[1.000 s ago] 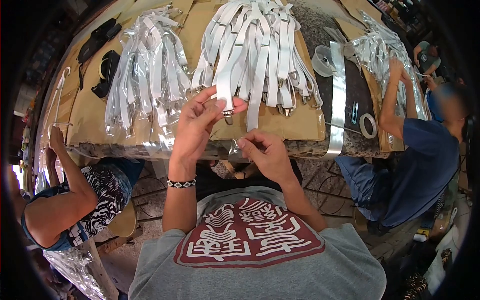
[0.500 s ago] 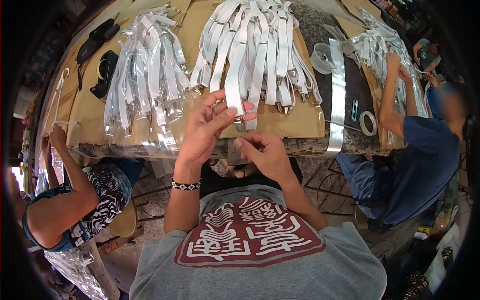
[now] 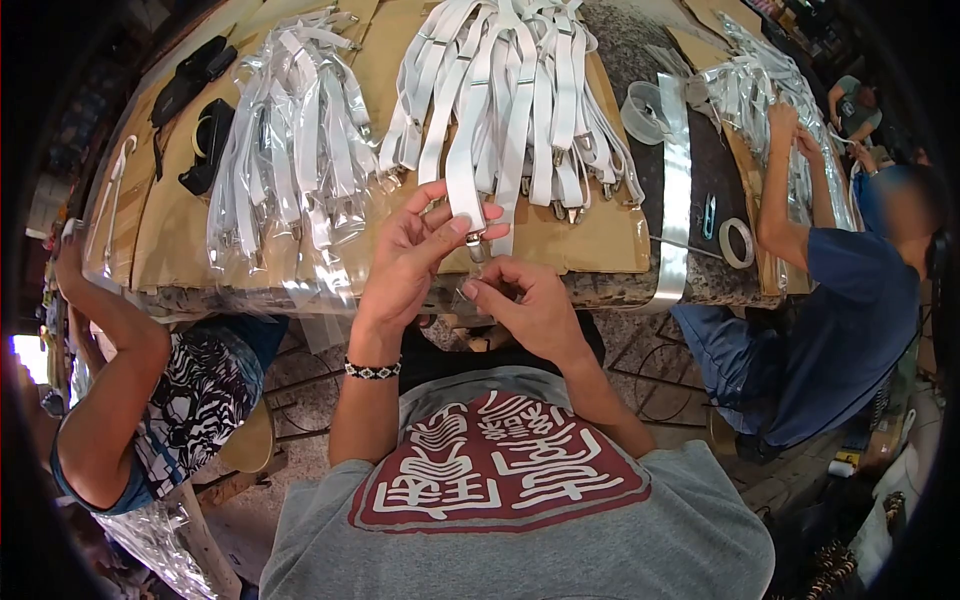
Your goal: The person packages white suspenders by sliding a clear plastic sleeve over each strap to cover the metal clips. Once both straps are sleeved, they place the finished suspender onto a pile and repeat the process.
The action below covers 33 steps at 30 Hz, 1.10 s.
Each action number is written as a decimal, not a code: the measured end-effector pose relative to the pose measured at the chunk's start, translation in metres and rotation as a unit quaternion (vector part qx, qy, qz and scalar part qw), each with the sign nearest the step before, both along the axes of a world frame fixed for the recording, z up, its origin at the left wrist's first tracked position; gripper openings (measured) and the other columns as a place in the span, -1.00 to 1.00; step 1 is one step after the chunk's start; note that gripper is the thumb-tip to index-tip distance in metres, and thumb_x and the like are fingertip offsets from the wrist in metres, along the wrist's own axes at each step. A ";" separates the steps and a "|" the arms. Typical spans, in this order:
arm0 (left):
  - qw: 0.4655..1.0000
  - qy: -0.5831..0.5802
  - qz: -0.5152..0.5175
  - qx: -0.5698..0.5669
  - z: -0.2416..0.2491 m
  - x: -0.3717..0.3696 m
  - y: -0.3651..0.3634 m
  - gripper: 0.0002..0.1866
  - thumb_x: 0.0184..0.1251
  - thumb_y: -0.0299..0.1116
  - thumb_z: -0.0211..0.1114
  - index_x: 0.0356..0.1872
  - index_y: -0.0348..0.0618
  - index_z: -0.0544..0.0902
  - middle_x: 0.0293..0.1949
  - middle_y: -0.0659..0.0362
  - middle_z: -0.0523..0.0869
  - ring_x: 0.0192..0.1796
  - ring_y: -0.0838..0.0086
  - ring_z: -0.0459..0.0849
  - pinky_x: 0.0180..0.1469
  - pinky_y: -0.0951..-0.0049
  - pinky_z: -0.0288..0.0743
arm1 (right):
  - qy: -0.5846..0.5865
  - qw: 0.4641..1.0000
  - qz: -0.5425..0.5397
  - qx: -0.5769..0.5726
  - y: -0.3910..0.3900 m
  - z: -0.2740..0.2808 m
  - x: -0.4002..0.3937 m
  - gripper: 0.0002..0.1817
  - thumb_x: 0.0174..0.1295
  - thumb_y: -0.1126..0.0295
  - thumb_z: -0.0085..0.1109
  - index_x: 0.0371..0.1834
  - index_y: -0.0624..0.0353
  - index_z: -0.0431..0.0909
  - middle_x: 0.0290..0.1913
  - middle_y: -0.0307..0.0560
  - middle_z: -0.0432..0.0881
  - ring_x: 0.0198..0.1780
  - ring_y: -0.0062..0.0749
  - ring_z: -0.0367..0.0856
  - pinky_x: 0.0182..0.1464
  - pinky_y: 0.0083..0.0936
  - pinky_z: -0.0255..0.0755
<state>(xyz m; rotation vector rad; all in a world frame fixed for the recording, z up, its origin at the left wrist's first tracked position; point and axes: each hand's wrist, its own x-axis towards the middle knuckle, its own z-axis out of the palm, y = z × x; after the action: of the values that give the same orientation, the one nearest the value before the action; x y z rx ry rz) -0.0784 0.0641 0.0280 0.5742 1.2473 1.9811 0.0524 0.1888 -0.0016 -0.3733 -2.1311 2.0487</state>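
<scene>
My left hand (image 3: 412, 255) pinches the end of a white elastic suspender strap (image 3: 463, 185), just above its metal clip (image 3: 475, 240). Right below that clip is my right hand (image 3: 535, 305), thumb and forefinger closed together. A small see-through bit seems to show at those fingertips, too faint to make out. The strap runs up into a heap of white suspenders (image 3: 545, 95) with metal clips, lying on cardboard (image 3: 615, 235) in front of me.
Suspenders in clear plastic bags (image 3: 290, 150) lie to the left, beside a black tape dispenser (image 3: 208, 145). On the right are a clear round tub (image 3: 642, 112), a tape roll (image 3: 737, 243) and a blue cutter (image 3: 709, 217). Co-workers sit at the left (image 3: 200, 410) and right (image 3: 850, 330).
My right fingertips have drawn slightly closer together below the clip; my left hand keeps its hold. The left co-worker's arm has swung outward to the left, away from a white strap on the table.
</scene>
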 end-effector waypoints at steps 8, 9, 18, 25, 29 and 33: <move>1.000 -0.004 -0.015 0.006 -0.002 0.004 0.000 -0.57 0.50 -0.46 0.26 0.31 -0.31 0.43 0.08 -0.11 0.75 0.12 0.20 0.78 0.23 0.26 0.60 | -0.030 0.999 0.011 -0.014 0.002 -0.003 0.001 -0.75 0.37 0.29 0.35 -0.33 0.27 0.63 -0.50 -0.33 0.60 -0.44 -0.77 0.48 -0.39 -0.68 0.32; 1.000 -0.001 -0.019 0.006 -0.002 0.005 0.000 -0.57 0.50 -0.46 0.27 0.30 -0.32 0.43 0.08 -0.12 0.75 0.12 0.20 0.78 0.23 0.26 0.60 | -0.040 0.999 0.018 -0.012 0.004 -0.002 0.001 -0.78 0.39 0.31 0.34 -0.30 0.25 0.63 -0.47 -0.34 0.62 -0.41 -0.77 0.51 -0.35 -0.71 0.35; 0.998 0.002 -0.063 -0.029 -0.015 0.004 -0.003 -0.65 0.50 -0.44 0.23 0.22 -0.31 0.48 0.05 -0.10 0.77 0.07 0.33 0.78 0.18 0.37 0.63 | 0.024 0.998 -0.044 -0.045 0.001 0.001 -0.003 -0.74 0.42 0.27 0.31 -0.27 0.29 0.65 -0.45 -0.34 0.64 -0.44 -0.80 0.42 -0.40 -0.68 0.28; 0.996 -0.038 -0.032 -0.073 -0.020 -0.001 0.004 -0.75 0.56 -0.36 0.17 0.05 -0.32 0.66 -0.04 0.02 0.80 -0.04 0.41 0.77 0.07 0.43 0.62 | -0.033 0.993 -0.008 -0.114 0.010 0.009 0.000 -0.76 0.45 0.27 0.27 -0.18 0.27 0.68 -0.41 -0.30 0.70 -0.47 -0.79 0.52 -0.42 -0.70 0.39; 0.991 0.025 -0.041 -0.128 -0.035 -0.003 0.005 -0.67 0.61 -0.24 0.13 0.06 -0.32 0.67 -0.05 0.04 0.80 -0.04 0.41 0.77 0.07 0.42 0.61 | -0.021 0.985 -0.062 -0.162 0.013 0.016 -0.006 -0.75 0.46 0.26 0.26 -0.16 0.26 0.68 -0.41 -0.31 0.70 -0.46 -0.77 0.54 -0.40 -0.70 0.40; 0.991 -0.035 -0.032 -0.126 -0.025 -0.015 0.027 -0.55 0.66 -0.13 0.04 0.11 -0.39 0.64 -0.03 0.00 0.80 -0.02 0.37 0.77 0.05 0.41 0.61 | -0.020 0.988 -0.016 -0.151 0.025 0.017 0.000 -0.76 0.47 0.27 0.25 -0.14 0.26 0.69 -0.40 -0.30 0.70 -0.38 -0.76 0.58 -0.32 -0.71 0.43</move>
<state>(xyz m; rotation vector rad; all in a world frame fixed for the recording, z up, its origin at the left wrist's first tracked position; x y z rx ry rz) -0.0938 0.0906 0.0029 0.4096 1.3923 1.7415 0.0524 0.2133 0.0149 -0.4887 -1.8214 2.3662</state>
